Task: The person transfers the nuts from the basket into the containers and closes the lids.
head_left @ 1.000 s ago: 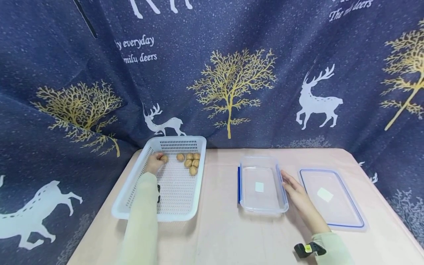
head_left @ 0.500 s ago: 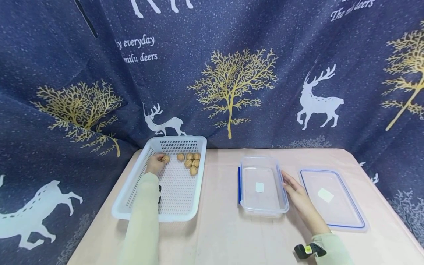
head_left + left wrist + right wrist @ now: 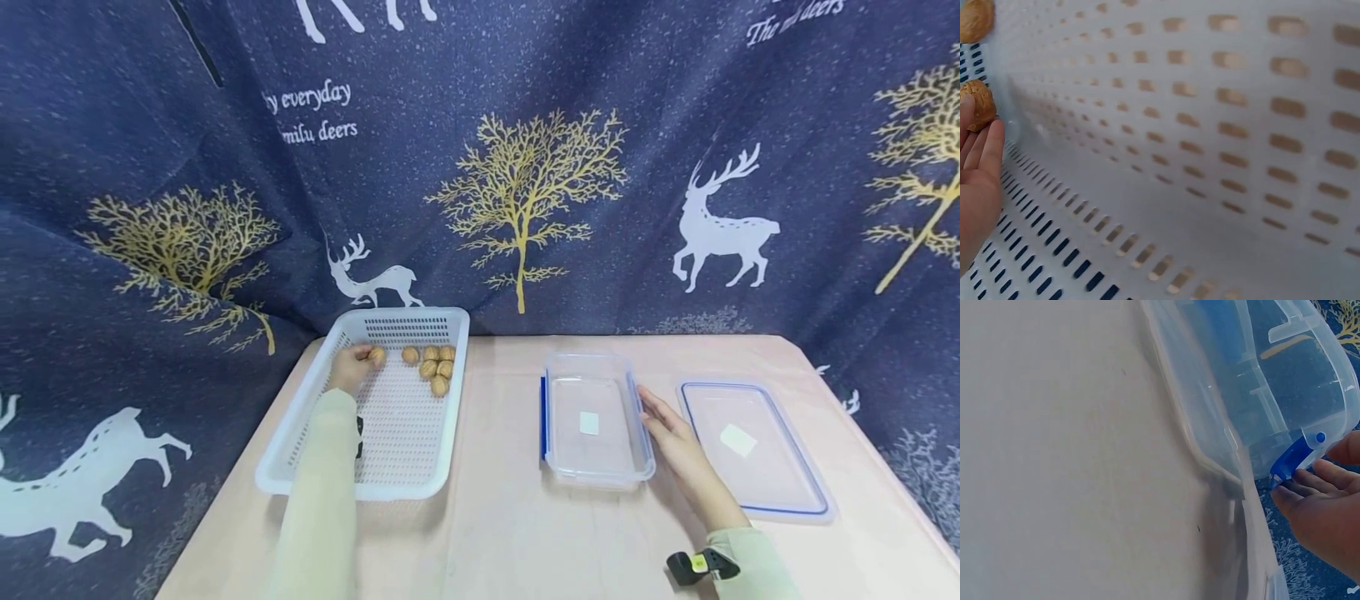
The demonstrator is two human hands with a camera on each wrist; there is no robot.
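Note:
My left hand (image 3: 350, 369) reaches into the far left part of a white perforated plastic basket (image 3: 269, 457). Its thumb and fingers pinch a walnut (image 3: 377, 357), which the left wrist view shows close to the basket's end wall. Several more walnuts (image 3: 428, 369) lie grouped toward the far right corner, one a little apart. On the right, my right hand (image 3: 678, 443) touches the right side of a clear lidless food container (image 3: 600, 454). In the right wrist view its fairly straight fingers lie against the blue latch (image 3: 1294, 457), with the thumb near the rim.
Right of the container, a clear lid (image 3: 776, 475) with a blue seal lies flat on the pink-covered table (image 3: 495, 533). A dark blue printed cloth (image 3: 570, 275) hangs along the table's back edge. A bare strip of table separates basket and container.
The walnut at my left fingertips has shifted very slightly right. My right hand, the container and the lid stay in place.

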